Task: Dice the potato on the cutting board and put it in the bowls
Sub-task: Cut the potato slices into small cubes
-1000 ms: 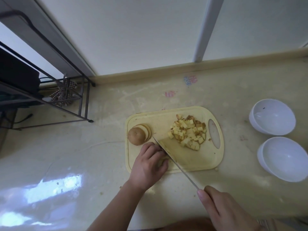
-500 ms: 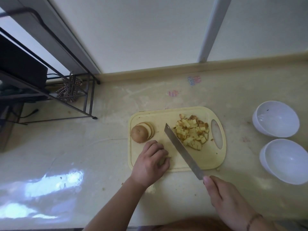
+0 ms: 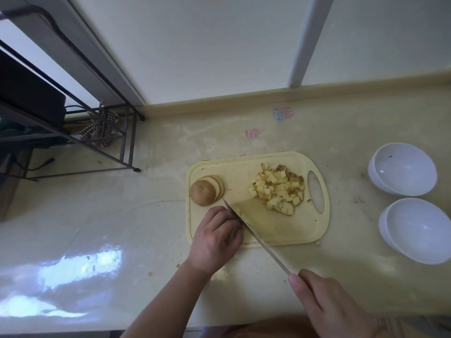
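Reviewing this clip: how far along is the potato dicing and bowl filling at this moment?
Partly done. A pile of diced potato cubes lies on the pale yellow plastic cutting board. In hand: the left hand steadies a piece while the right hand brings the long steel knife down beside it. Left: the sliced brown potato end is undiced, and both white bowls are empty.

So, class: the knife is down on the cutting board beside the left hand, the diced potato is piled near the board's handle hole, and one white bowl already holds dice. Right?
Not quite. In the head view both white bowls are empty; the diced potato still lies on the cutting board. The rest stands.
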`<state>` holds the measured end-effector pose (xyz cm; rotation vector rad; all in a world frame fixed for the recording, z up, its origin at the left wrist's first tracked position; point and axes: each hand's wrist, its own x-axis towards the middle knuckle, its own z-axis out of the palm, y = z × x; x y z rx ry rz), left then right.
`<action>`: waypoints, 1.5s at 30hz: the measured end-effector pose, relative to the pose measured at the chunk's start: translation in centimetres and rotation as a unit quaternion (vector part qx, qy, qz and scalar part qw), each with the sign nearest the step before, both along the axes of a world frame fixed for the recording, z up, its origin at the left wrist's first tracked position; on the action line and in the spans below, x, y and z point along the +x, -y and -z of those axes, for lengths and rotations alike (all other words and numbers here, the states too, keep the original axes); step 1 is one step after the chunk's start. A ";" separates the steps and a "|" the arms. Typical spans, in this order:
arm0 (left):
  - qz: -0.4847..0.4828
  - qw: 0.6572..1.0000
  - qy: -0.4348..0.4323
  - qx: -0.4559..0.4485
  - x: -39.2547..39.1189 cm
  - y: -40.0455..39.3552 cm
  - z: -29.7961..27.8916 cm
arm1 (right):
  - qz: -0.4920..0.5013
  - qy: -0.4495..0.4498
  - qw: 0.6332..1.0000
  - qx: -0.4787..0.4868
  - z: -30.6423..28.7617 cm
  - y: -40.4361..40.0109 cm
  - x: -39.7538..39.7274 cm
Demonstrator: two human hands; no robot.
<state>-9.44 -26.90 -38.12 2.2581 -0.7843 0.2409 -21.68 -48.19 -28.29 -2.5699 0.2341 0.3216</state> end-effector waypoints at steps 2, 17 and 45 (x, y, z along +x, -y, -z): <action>-0.002 1.000 -0.002 -0.001 0.0 0.0 0.0 | 0.000 -0.009 1.000 -0.024 -0.5 -0.6 -0.5; 0.012 1.000 -0.016 -0.010 0.3 0.3 -0.2 | 0.054 -0.107 0.981 0.150 1.9 1.6 1.0; -0.050 0.999 -0.017 -0.004 -0.3 -0.9 0.2 | -0.055 -0.028 0.998 0.005 0.0 -0.2 -0.1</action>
